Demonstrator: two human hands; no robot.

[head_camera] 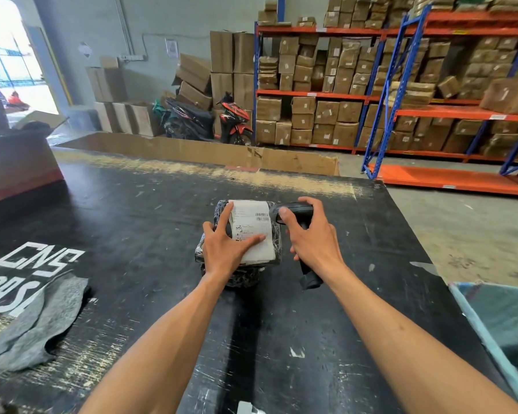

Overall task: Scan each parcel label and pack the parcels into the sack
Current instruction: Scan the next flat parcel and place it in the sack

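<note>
A parcel (pixel 274 240) wrapped in black plastic lies on the black table (pixel 132 222), a white label (pixel 253 218) with a barcode stuck on its top. My left hand (pixel 225 249) lies flat on the parcel, fingers spread over the label's lower part. My right hand (pixel 311 237) grips a dark handheld scanner (pixel 292 210), whose head sits right beside the label's barcode. The blue-green sack (pixel 503 327) shows its open edge at the lower right, off the table's right side.
A grey cloth (pixel 30 327) lies at the table's left front, by white printed letters. A cardboard sheet (pixel 192 150) lines the far edge. Beyond stand racks of boxes (pixel 371 85), two parked motorbikes (pixel 210 121) and stacked cartons.
</note>
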